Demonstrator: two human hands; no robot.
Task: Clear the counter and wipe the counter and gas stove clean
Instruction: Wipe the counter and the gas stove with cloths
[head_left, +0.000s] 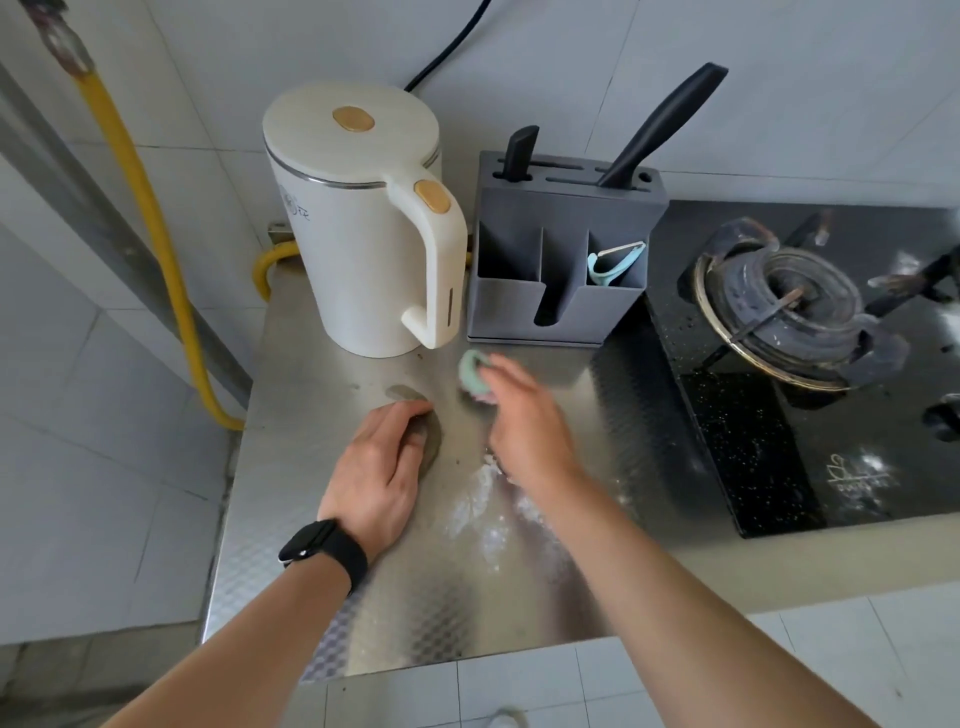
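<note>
My right hand (524, 421) holds a small mint-green cloth (471, 373) against the steel counter (426, 597), just in front of the knife block. The hand is blurred. My left hand (379, 462), with a black watch on the wrist, rests flat on the counter, fingers spread over a dull grey smear. White powder (485, 506) is scattered on the counter below my right hand and under its forearm. The black glass gas stove (753, 457) lies to the right, with a dirty burner (789, 306) and white specks on the glass.
A cream electric kettle (374, 223) stands at the back of the counter. Beside it is a grey knife block (561, 270) with black-handled knives and a blue peeler. A yellow gas hose (150, 218) runs down the left wall. The counter's front edge is near.
</note>
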